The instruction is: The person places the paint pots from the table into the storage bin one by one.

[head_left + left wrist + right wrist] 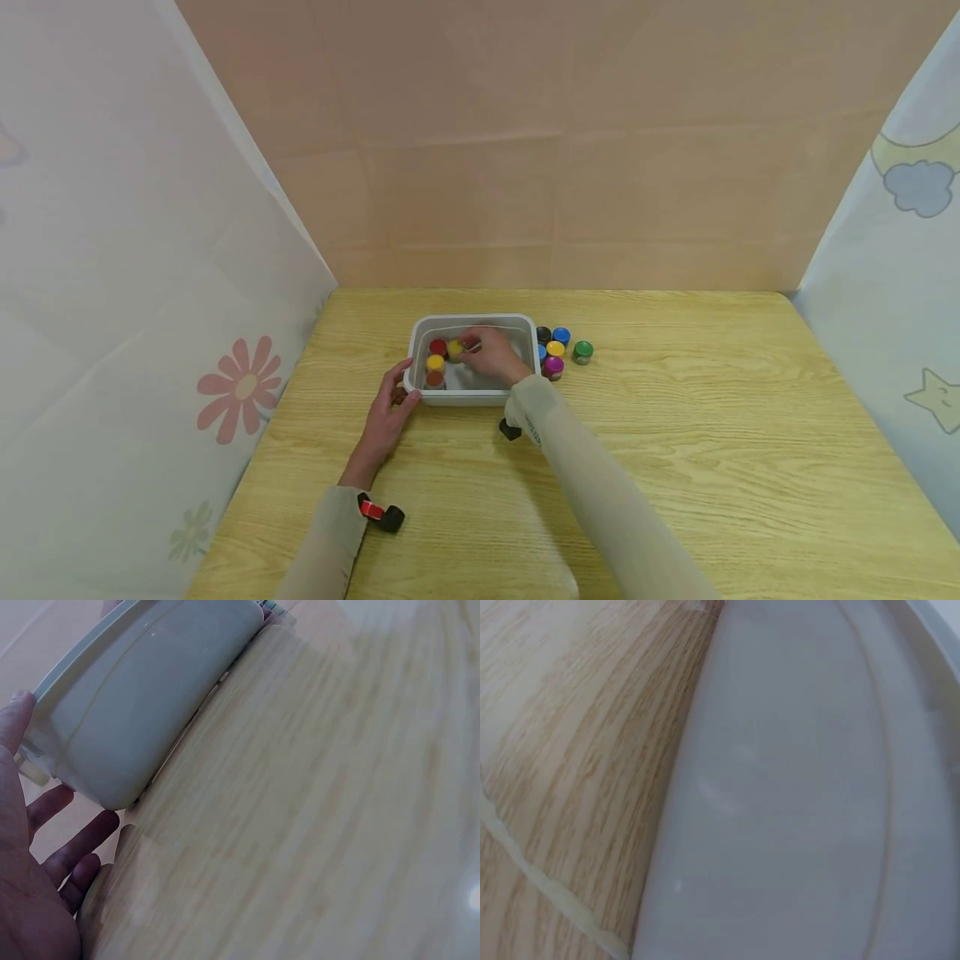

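Note:
A grey-white plastic bin (468,400) stands on the table. My right hand (491,354) reaches over its front wall and pinches a small paint pot with a yellow lid (454,348) between thumb and fingers, low inside the bin. Along the bin's left side stand pots with red (438,347), yellow (436,363) and brown-red (435,380) lids. My left hand (386,421) straddles the front left corner, touching the rim. In the left wrist view, that hand's other fingers (82,844) hang loose beside the bin wall (142,705). The right wrist view shows only the bin's outer wall (780,787) and table; the hand is hidden there.
Just right of the bin, several pots cluster on the table, with black (543,334), blue (561,336), yellow (555,348) and magenta (553,367) lids. A green-lidded pot (583,352) stands slightly apart. The wooden table (712,433) meets a plain back wall and patterned side walls.

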Demonstrator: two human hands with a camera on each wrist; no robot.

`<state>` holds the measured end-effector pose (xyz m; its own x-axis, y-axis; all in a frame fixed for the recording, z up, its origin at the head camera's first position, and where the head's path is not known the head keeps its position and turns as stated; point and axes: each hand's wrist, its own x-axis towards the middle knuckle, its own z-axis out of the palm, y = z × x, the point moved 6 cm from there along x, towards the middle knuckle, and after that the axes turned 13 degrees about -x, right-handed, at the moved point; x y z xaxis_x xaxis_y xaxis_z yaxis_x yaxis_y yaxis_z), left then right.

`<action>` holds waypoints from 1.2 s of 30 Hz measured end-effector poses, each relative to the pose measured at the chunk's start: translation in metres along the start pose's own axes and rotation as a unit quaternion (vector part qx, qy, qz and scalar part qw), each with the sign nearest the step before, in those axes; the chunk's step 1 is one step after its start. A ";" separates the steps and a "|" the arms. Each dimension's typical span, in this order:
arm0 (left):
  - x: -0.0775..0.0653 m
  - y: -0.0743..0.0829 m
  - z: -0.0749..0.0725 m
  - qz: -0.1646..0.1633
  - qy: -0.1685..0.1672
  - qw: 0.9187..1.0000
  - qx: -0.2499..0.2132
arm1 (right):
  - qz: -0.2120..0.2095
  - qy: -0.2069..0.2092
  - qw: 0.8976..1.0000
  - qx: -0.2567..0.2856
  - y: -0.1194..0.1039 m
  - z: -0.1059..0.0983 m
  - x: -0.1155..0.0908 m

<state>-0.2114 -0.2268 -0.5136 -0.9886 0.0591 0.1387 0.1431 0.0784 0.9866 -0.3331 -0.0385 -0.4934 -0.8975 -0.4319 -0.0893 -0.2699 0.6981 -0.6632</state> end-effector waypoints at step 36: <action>0.008 -0.041 -0.011 0.014 0.025 1.000 0.011 | -0.006 0.124 0.992 0.034 0.083 -0.112 -0.074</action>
<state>-0.2261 -0.2403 -0.5520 -0.9852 0.0115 0.1713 0.1716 0.0998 0.9801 -0.3285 0.1156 -0.4589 -0.9546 -0.2812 0.0986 -0.2649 0.6492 -0.7130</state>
